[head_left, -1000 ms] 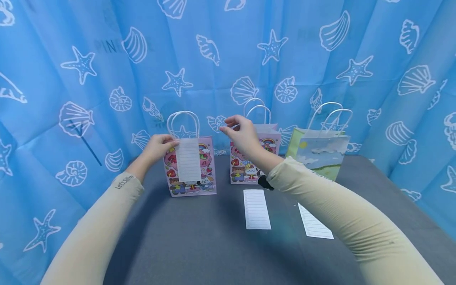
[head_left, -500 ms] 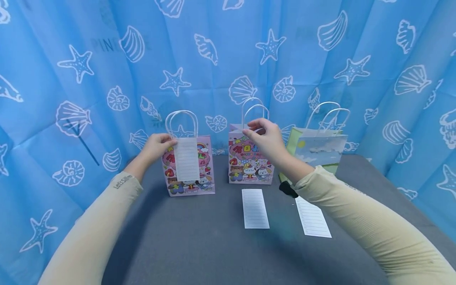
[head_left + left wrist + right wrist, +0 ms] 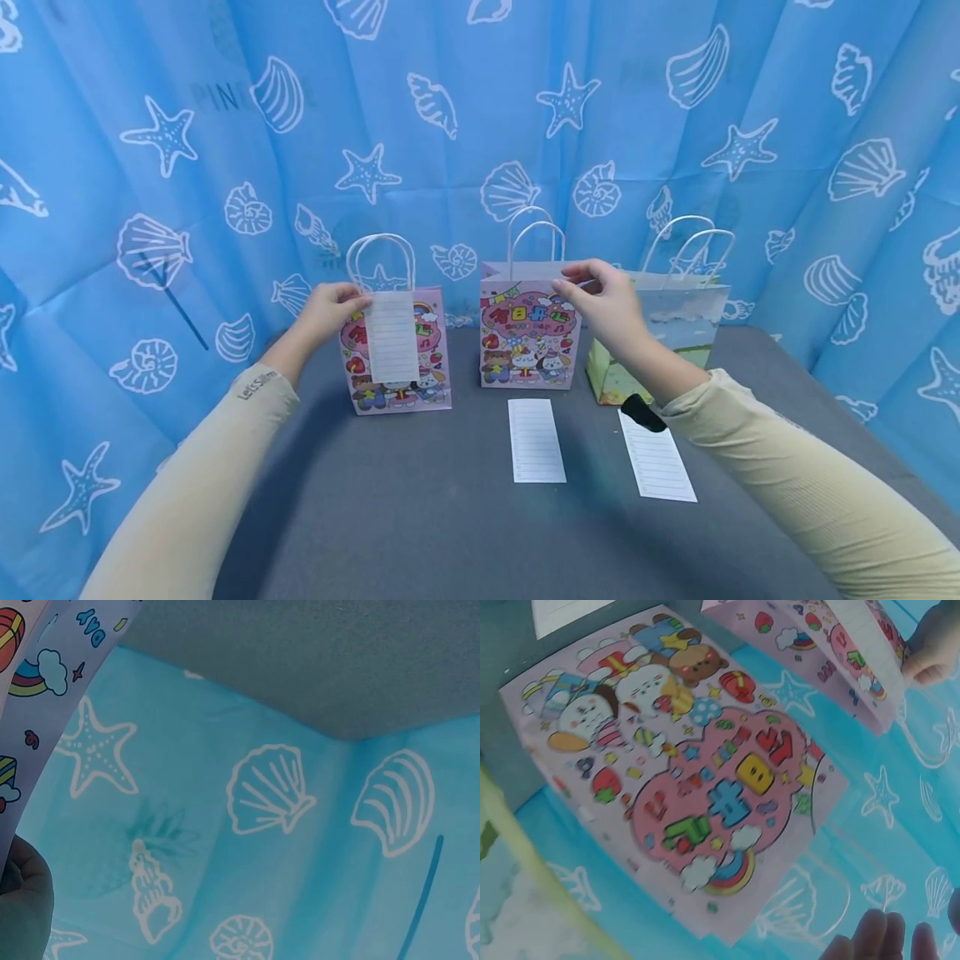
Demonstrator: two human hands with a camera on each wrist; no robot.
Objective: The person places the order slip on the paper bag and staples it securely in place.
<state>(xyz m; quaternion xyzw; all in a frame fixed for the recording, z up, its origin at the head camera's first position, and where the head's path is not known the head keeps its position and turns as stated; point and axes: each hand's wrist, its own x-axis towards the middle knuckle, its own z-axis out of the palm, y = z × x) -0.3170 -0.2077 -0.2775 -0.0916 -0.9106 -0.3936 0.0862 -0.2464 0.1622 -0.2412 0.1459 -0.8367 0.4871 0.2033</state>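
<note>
My left hand [image 3: 327, 319] pinches the top left corner of a white lined paper slip [image 3: 392, 337]. That slip lies upright against the front of the pink cartoon gift bag [image 3: 437, 392] at the left. In the right wrist view, the left hand [image 3: 933, 652] shows at this bag's top edge. My right hand [image 3: 611, 304] hovers in front of the gap between the middle pink bag [image 3: 525, 333] and the green landscape bag [image 3: 678, 333]. Its fingers bend loosely, with the thumb apart; I see nothing held. In the right wrist view its fingertips [image 3: 889, 930] show at the bottom edge.
Two more lined slips lie flat on the grey table [image 3: 420, 517]: one slip [image 3: 537, 442] before the middle bag, another slip [image 3: 660, 462] before the green bag. All bags have white loop handles. A blue seashell curtain [image 3: 465, 100] hangs behind. A black patch [image 3: 642, 413] shows by my right wrist.
My right hand has moved rightward and slightly down, from beside the left bag, across the middle bag's front, to its right edge. The left hand keeps holding the slip in place.
</note>
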